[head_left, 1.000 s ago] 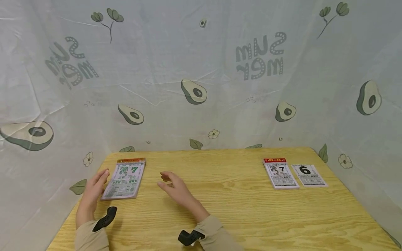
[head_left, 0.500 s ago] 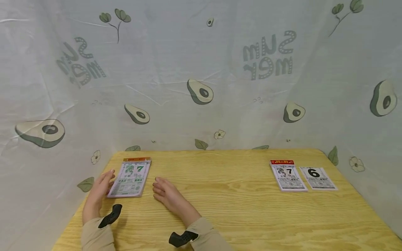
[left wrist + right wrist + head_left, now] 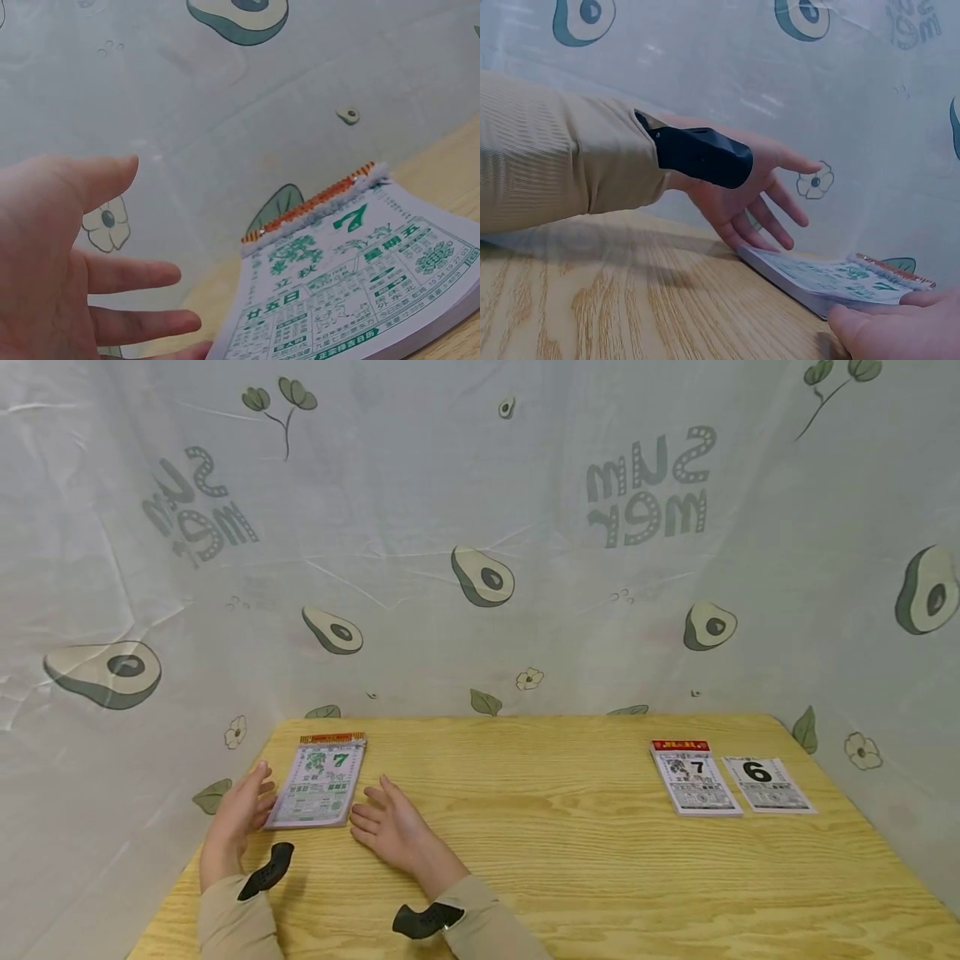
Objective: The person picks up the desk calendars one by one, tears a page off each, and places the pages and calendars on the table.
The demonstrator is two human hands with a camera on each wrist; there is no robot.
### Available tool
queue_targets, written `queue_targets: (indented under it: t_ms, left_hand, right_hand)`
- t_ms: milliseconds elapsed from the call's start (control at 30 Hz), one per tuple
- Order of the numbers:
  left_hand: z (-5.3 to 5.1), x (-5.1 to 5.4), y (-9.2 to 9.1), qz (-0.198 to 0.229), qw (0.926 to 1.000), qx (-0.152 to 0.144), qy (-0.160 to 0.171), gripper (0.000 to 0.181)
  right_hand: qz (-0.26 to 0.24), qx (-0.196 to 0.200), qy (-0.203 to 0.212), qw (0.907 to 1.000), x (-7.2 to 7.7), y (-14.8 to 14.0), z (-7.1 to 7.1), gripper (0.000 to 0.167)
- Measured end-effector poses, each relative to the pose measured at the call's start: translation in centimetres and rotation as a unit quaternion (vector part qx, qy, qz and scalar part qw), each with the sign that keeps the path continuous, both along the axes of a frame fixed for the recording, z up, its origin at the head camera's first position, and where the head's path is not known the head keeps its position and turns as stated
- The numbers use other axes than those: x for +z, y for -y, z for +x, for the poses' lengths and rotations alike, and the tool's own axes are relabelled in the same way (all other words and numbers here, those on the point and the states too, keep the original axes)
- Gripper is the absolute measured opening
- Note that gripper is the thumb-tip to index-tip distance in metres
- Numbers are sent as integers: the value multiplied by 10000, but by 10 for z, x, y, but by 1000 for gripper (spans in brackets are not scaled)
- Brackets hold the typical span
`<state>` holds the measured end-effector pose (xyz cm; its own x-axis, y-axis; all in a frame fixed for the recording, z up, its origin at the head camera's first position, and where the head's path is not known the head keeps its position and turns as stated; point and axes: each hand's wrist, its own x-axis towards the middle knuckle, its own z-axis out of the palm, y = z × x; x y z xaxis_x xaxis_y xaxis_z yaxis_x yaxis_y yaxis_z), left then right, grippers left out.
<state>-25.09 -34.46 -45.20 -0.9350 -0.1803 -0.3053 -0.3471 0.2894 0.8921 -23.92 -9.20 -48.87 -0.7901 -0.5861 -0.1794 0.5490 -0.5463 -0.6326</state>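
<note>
A thick tear-off calendar (image 3: 318, 785) with a green 7 and an orange-striped top band lies flat at the table's left. My left hand (image 3: 238, 814) is at its left edge, fingers extended and spread in the left wrist view, with the lower fingertips by the pad's edge; whether they touch it I cannot tell. At the lower right edge my right hand (image 3: 392, 827) stands with its fingers loosely straight, close to the pad and gripping nothing. The right wrist view shows the calendar (image 3: 832, 277) between the left hand (image 3: 739, 206) and the right hand (image 3: 907, 330).
On the right of the wooden table (image 3: 510, 860) lies another tear-off calendar (image 3: 696, 783) with a red top and a black 7. Beside it is a loose calendar sheet (image 3: 768, 785) with a black 6. A printed plastic curtain (image 3: 405, 660) surrounds the table's back and sides.
My right hand has come left to the green-printed calendar's right edge. The left hand stays by its left edge. The head view has turned slightly left, shifting everything rightward.
</note>
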Motion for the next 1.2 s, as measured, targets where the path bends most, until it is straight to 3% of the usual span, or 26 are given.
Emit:
queue_targets:
  t_ms: [200,433,867,1067,1200]
  left_hand:
    - [1,-3,0,175,9995,238,60,103]
    - [3,-2,-2,202,9981,566,141,99]
    - [3,-7,2,419,9978,440,271,90]
    - [2,-13,8,891,9951,400,137,90]
    - [3,-17,13,1605,9867,260,-7,75]
  right_hand:
    - [-134,36,108,9998,-4,-1,2,90]
    - [-289,83,142,9994,-7,-4,4,84]
    - [-325,95,160,9993,-9,-10,3,84]
    - [-353,117,121,9992,-9,-12,3,87]
    - [-344,148,117,9992,-10,-12,2,84]
